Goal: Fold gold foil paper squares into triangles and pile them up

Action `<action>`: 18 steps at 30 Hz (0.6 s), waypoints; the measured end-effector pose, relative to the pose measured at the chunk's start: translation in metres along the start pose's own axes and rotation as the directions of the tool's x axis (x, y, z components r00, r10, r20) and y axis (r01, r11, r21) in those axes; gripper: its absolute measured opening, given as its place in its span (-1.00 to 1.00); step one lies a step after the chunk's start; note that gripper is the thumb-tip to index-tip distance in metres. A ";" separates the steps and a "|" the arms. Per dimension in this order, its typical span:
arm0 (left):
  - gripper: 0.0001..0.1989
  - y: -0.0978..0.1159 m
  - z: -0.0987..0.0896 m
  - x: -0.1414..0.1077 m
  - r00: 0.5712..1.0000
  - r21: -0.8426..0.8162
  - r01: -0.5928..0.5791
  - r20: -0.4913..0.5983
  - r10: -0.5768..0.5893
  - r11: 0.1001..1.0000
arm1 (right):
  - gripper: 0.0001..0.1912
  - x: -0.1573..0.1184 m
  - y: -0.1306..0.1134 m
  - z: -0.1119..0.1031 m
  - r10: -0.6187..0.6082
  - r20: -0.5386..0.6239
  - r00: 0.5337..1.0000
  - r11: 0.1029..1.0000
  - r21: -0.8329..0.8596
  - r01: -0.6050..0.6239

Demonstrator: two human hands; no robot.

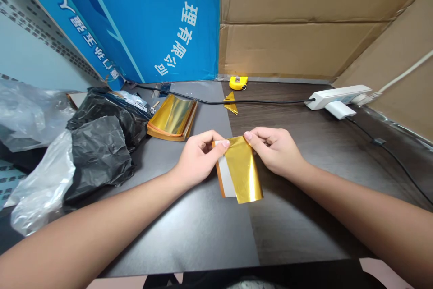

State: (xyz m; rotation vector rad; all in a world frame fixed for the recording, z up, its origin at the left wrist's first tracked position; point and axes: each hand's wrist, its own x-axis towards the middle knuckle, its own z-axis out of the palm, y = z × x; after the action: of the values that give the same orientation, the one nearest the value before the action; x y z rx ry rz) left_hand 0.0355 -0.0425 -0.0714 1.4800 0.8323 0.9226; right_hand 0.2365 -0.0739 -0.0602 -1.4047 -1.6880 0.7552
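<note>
Between my two hands hangs a sheet of gold foil paper (244,169), shiny gold with a pale inner face and an orange strip along its left side. My left hand (199,156) pinches its upper left, thumb on top. My right hand (275,149) has thumb and fingers closed on the upper right corner. The lower part of the sheet curves freely above the table. Beyond my left hand lies a curled stack of gold sheets (173,115). A small folded gold triangle (231,103) rests farther back, past both hands.
Crumpled black plastic (101,149) and clear plastic bags (43,181) spread over the left side. At the back sits a yellow tape measure (238,83). A black cable (264,101) runs across to a white power strip (341,96). Blue (162,18) and brown cardboard panels (297,50) stand behind.
</note>
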 end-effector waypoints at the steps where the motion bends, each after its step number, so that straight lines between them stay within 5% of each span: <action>1: -0.58 0.000 0.000 0.000 1.000 0.002 0.000 -0.003 0.000 1.000 | -0.42 0.000 0.000 0.000 0.003 0.001 1.000 1.000 0.004 -0.003; 7: -0.58 -0.001 -0.001 0.001 0.998 0.005 -0.012 -0.061 0.013 1.000 | -0.38 0.001 -0.001 0.001 0.053 0.122 0.991 0.974 0.212 -0.078; 13: -0.62 -0.003 -0.001 0.001 0.990 0.070 -0.066 -0.117 0.074 0.995 | -0.50 0.002 0.002 0.003 0.021 0.110 0.994 0.995 0.093 -0.031; 18: -0.64 -0.002 -0.002 0.000 0.969 0.131 -0.124 -0.198 0.149 0.984 | -0.47 -0.001 0.006 0.005 0.069 0.246 0.967 0.987 0.126 -0.102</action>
State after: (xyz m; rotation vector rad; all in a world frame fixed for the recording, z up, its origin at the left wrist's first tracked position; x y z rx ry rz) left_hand 0.0333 -0.0410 -0.0737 1.5766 0.9591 1.1629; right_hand 0.2347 -0.0733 -0.0678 -1.3384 -1.7280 1.1092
